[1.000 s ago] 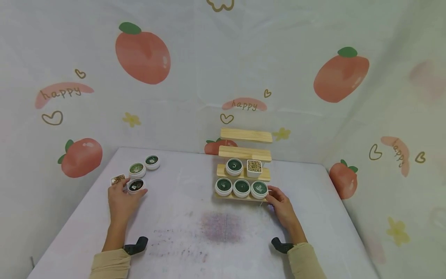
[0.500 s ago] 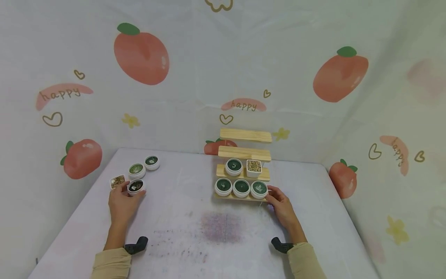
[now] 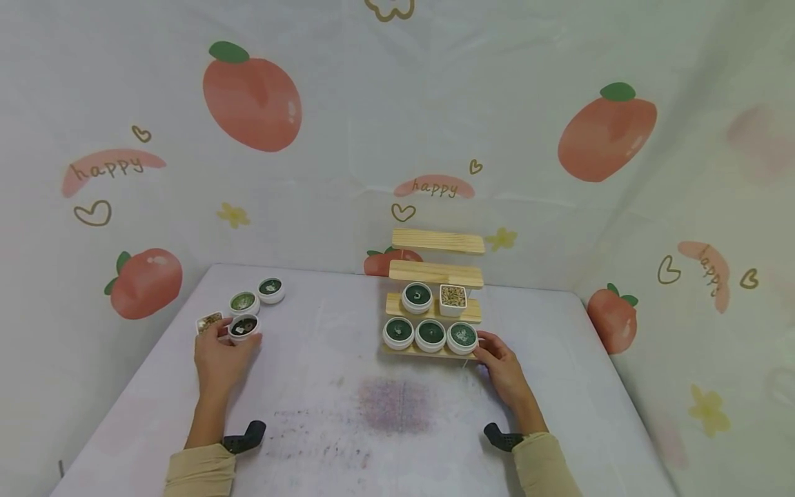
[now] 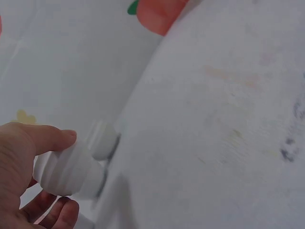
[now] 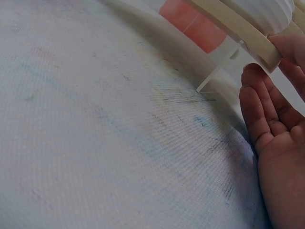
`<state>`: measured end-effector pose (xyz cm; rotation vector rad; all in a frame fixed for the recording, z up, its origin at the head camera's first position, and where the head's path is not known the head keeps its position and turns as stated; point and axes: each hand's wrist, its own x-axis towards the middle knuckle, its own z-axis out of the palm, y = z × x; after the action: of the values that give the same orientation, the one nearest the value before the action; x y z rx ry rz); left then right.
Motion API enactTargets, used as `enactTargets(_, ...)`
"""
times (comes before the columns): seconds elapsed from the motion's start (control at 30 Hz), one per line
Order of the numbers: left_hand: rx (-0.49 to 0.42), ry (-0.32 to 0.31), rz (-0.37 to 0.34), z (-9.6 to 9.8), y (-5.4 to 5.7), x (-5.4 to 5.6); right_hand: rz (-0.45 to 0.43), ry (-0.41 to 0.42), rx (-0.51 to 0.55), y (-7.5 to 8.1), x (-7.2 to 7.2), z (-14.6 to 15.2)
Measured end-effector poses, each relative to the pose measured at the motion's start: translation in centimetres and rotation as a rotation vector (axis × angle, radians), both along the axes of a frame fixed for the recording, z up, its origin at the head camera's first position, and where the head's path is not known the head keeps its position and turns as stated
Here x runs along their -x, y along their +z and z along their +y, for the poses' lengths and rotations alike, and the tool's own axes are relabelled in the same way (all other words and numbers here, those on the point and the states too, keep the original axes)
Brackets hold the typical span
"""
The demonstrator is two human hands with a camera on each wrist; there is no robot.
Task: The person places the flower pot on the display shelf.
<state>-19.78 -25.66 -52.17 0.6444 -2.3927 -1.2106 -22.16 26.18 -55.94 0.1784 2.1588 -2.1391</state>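
A white backdrop (image 3: 348, 103) printed with red fruit is seen behind the pale, stained surface (image 3: 310, 366). On the surface, right of centre, a four-tiered wooden rack (image 3: 435, 274) is placed. The lowest plank's right end is gripped by the fingers of the right hand (image 3: 504, 373). At the far left, a dark-filled white pot (image 3: 244, 330) is pinched between the thumb and fingers of the left hand (image 3: 220, 359); whether the surface is touched by it cannot be told. Three round pots (image 3: 430, 335) are lined along the lowest plank; above them are set another round pot (image 3: 417, 297) and a square tub (image 3: 453, 299). Beyond the pinched pot are a light-green-filled pot (image 3: 245, 302) and a dark-green-filled pot (image 3: 271, 290). A small square container (image 3: 209, 321) is partly hidden by the left hand.
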Motion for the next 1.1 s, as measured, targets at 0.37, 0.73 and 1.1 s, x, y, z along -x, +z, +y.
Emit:
enactTargets(0.37, -0.057, -0.076, 0.122, 2.5, 4.4, 0.8, -0.004, -0.004, 0.006, 0.1, 0.0, 0.0)
enactTargets(0.73, -0.094, -0.264, 0.280, 7.1, 9.3, 2.4, 0.008, -0.009, -0.011, -0.3, 0.0, 0.0)
enactTargets(1.1, -0.085, -0.446, 0.409, 12.0, 12.5, 4.6, 0.031, -0.006, -0.030, -0.5, 0.1, 0.1)
